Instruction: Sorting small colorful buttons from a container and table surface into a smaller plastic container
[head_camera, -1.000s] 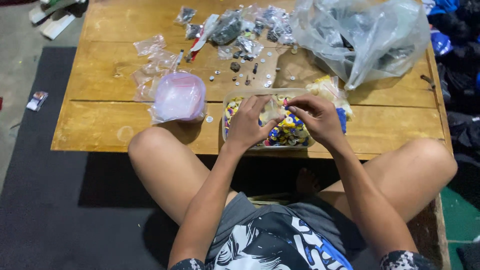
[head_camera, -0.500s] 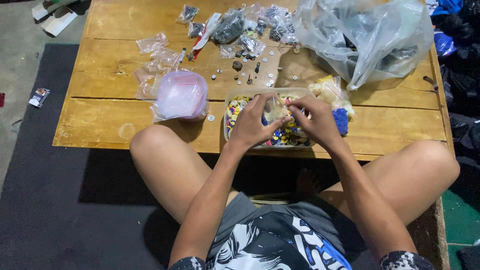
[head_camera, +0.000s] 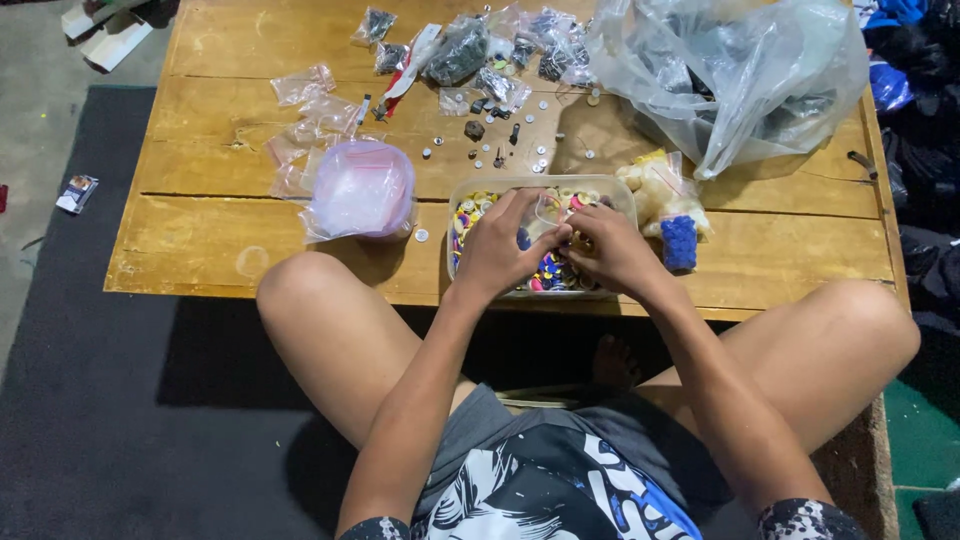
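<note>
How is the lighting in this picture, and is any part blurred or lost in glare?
Head view: bright, even light on the wooden table; white glare on the large clear plastic bag; both hands sharp over the clear container; dark mat stays dim.

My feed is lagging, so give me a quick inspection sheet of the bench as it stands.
Surface: low wooden table, plank top.
Job's things: clear tub of coloured buttons; small clear bag pinched over it.
Clutter: pink-lidded tub, empty small bags, filled dark bags, loose small parts, big plastic bag, blue piece.
Grippers: left hand and right hand meet at the bag.
Cables: nothing seen.
Surroundings: dark mat, person's bare knees.
</note>
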